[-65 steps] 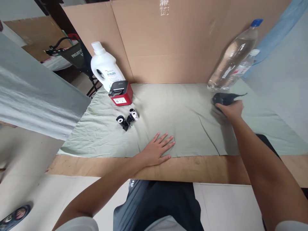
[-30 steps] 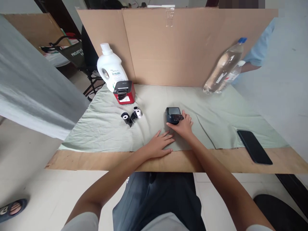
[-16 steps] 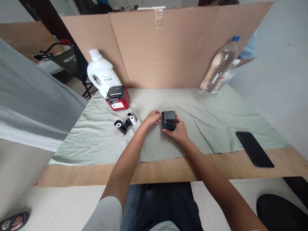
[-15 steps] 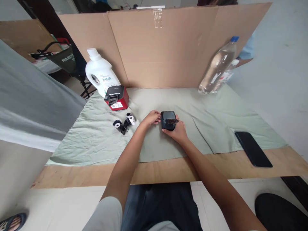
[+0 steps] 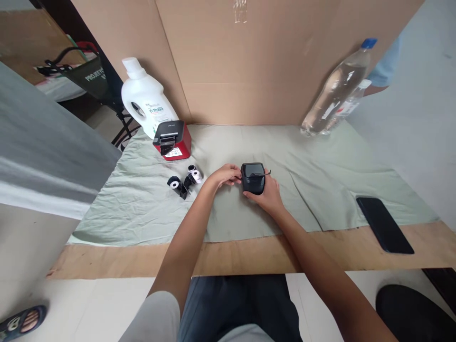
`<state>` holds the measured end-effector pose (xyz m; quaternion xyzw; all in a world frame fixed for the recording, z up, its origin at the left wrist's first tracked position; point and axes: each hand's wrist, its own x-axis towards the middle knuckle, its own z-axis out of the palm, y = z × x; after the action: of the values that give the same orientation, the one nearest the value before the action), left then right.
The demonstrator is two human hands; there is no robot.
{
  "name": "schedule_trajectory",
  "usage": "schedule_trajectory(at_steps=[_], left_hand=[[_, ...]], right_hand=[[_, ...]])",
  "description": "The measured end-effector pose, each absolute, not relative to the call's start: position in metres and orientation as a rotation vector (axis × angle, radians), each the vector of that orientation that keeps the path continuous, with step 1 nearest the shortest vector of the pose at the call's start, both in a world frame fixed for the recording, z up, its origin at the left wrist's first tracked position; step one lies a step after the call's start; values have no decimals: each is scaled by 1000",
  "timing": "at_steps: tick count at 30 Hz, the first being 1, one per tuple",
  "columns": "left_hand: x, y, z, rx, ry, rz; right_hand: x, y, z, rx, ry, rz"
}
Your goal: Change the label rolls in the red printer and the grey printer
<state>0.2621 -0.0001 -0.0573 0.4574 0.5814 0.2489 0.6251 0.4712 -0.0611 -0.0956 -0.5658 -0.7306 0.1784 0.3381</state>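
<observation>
My right hand (image 5: 269,192) is wrapped round a small black printer (image 5: 253,183) on the cloth, thumb along its near side. A dark strip (image 5: 261,174) crosses its top and sticks out to the right. At the printer's left side is my left hand (image 5: 228,175), its fingers bent together with the tips against that side. What those fingertips pinch, if anything, is hidden. To the left lie black and white rolls (image 5: 184,182) joined by dark tape. Behind them stands a red and black printer (image 5: 173,139) with a dark piece hanging from its front.
A white detergent jug (image 5: 147,97) stands behind the red printer. Clear bottles (image 5: 337,92) lean against the cardboard screen (image 5: 245,66) at the right. A black phone (image 5: 384,225) lies across the cloth's edge and the wooden table edge (image 5: 235,255). Someone's sleeve (image 5: 386,61) shows beyond the bottles.
The view has tipped down slightly. Both hands stay at the black printer, and the dark strip on its top now looks thinner and reaches further right.
</observation>
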Motion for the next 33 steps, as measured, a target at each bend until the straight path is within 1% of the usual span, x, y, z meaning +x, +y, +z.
schedule_trajectory(at_steps=[14, 22, 33], left_hand=[[271, -4, -49, 1034, 1430, 528], [272, -5, -50, 1047, 1436, 532], [271, -8, -49, 1064, 1454, 540]], right_hand=[[470, -59, -92, -1422, -1919, 458], [471, -58, -99, -1435, -1883, 452], [471, -60, -88, -1399, -1912, 492]])
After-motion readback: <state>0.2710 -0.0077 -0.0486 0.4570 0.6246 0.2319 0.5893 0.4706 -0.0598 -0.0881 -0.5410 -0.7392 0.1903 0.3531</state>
